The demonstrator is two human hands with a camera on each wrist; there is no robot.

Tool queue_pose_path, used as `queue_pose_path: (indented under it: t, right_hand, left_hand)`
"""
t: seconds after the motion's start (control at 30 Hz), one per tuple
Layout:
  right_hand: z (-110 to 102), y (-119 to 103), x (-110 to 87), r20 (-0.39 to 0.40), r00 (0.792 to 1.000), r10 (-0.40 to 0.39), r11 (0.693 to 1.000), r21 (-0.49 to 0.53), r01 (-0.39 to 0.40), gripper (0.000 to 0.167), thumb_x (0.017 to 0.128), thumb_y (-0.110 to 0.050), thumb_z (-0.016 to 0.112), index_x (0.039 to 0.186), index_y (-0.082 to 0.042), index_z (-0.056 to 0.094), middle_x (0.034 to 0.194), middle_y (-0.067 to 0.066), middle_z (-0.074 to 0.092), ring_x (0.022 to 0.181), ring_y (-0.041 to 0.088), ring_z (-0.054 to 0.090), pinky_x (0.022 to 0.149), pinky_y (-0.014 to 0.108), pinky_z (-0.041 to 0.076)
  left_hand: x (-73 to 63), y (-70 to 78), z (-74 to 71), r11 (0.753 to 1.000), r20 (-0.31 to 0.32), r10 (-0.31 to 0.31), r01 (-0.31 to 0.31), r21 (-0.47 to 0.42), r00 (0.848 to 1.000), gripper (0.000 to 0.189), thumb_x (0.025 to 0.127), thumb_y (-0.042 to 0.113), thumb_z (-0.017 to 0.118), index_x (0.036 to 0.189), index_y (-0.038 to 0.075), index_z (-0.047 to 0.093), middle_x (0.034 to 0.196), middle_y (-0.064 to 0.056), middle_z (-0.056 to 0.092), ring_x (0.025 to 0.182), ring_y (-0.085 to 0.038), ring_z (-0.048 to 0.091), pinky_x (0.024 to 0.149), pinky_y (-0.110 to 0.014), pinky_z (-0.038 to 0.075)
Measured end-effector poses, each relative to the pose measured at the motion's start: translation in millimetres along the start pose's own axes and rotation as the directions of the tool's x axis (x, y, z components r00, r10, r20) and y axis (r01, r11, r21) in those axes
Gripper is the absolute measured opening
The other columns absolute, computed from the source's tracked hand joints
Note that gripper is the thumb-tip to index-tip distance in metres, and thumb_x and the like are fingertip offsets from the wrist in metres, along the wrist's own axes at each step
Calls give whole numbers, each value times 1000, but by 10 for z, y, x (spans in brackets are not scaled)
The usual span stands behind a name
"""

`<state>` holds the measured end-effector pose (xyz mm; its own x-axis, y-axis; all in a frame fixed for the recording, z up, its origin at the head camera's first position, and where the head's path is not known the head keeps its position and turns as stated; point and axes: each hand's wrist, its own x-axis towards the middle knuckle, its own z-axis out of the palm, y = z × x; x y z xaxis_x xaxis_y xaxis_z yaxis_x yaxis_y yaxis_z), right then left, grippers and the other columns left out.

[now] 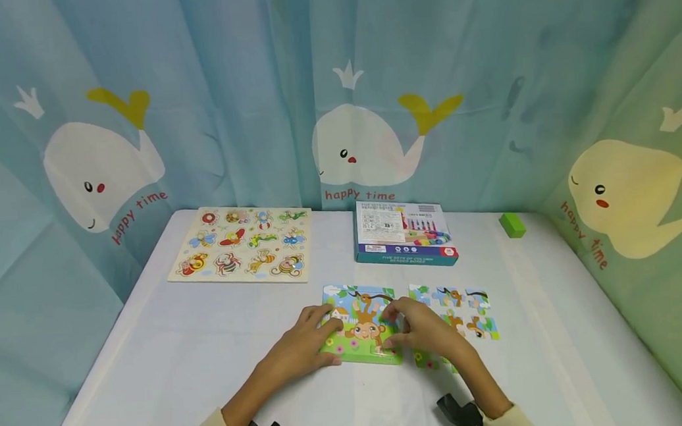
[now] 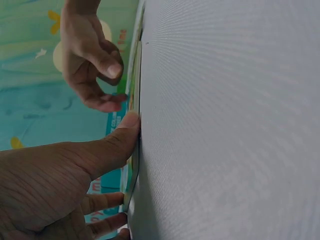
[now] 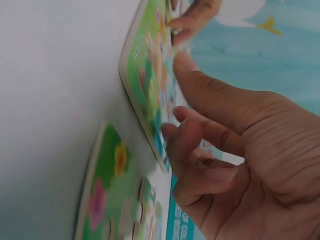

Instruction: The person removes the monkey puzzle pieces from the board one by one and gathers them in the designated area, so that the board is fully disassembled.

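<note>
A small monkey jigsaw puzzle lies flat on the white table. My left hand rests at its left side, with fingers over the edge and the thumb near the lower left corner. In the left wrist view that thumb touches the board's edge. Over the puzzle's right side is my right hand, thumb and fingers apart and loosely bent. The right wrist view shows nothing held between them. Loose jigsaw pieces lie to the right, partly hidden by the right hand and forearm.
A wooden insect puzzle board lies at the back left. Behind the jigsaw is a flat craft box, and a green block sits at the back right. Whale-print curtains border the table.
</note>
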<state>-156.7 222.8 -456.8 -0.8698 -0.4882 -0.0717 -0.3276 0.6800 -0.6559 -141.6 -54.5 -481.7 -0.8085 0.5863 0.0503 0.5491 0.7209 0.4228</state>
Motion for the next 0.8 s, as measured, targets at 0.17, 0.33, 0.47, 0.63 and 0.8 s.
queue_pose_path:
  t: [0.17, 0.33, 0.47, 0.63, 0.8]
  right_hand:
    - [83, -85, 47, -3, 998, 65, 986, -153, -64, 43, 74, -33, 84, 105, -11, 65, 101, 0, 59, 79, 10, 54, 69, 27, 49]
    - [138, -109, 59, -2, 995, 103, 973, -207, -102, 40, 71, -32, 86, 100, -14, 65, 100, -2, 57, 83, 11, 55, 69, 31, 49]
    - [158, -104, 64, 7, 996, 92, 970, -225, -88, 38, 72, -33, 86, 98, -16, 64, 99, -3, 56, 81, 10, 54, 68, 30, 48]
    - [146, -96, 77, 10, 997, 72, 970, -235, -67, 39, 71, -35, 86, 96, -16, 63, 98, -4, 55, 82, 10, 54, 70, 31, 49]
    - [104, -85, 92, 15, 999, 30, 976, -218, -26, 40, 71, -35, 85, 97, -15, 61, 96, -3, 55, 82, 11, 53, 69, 29, 49]
  left_hand:
    - [-12, 13, 6, 1000, -18, 18, -18, -5, 1000, 51, 82, 40, 75, 125, 18, 58, 150, -14, 39, 137, -34, 37, 84, -47, 56]
    - [-41, 27, 24, 1000, -18, 16, -16, -4, 1000, 52, 82, 41, 75, 125, 19, 58, 150, -13, 40, 136, -34, 38, 84, -46, 57]
    - [-49, 19, 43, 1000, -4, -4, 4, 4, 1000, 52, 82, 43, 74, 126, 21, 58, 151, -11, 39, 136, -32, 37, 84, -44, 57]
    - [-38, 7, 40, 1000, -9, -2, 2, 13, 1000, 51, 82, 44, 74, 124, 22, 58, 150, -10, 39, 136, -31, 37, 83, -42, 57]
    - [-18, 11, 6, 1000, -24, 10, -10, 16, 1000, 51, 82, 44, 74, 124, 22, 58, 150, -11, 39, 136, -32, 37, 84, -43, 57]
